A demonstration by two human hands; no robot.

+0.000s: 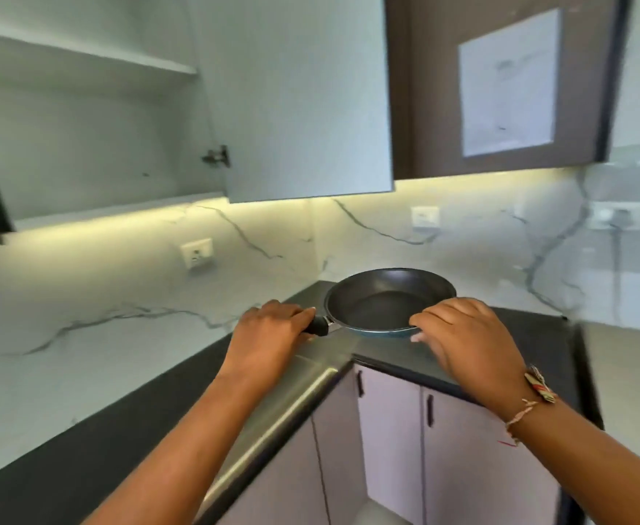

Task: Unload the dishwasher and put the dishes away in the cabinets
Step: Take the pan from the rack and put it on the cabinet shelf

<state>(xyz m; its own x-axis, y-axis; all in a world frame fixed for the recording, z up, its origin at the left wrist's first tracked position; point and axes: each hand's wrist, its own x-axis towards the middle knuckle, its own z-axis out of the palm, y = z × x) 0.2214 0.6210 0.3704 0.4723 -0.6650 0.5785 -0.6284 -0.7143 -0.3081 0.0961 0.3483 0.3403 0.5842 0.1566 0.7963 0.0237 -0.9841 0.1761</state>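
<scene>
A black non-stick frying pan [381, 297] with a blue outer wall is held over the inner corner of the dark countertop [530, 335]. My left hand [269, 331] grips its black handle from the left. My right hand [466, 335] holds the pan's near right rim, fingers curled over the edge and thumb under it. I cannot tell if the pan touches the counter. Up on the left, a wall cabinet [83, 145] stands open, its white door [295, 100] swung out above the pan; its visible shelves hold nothing.
A brown wall cabinet [500, 89] with a paper sheet on it hangs shut at the upper right. Marble backsplash carries sockets [196, 253], one at the right with a plugged cable [617, 217]. Base cabinet doors [390, 430] with black handles stand below the counter corner.
</scene>
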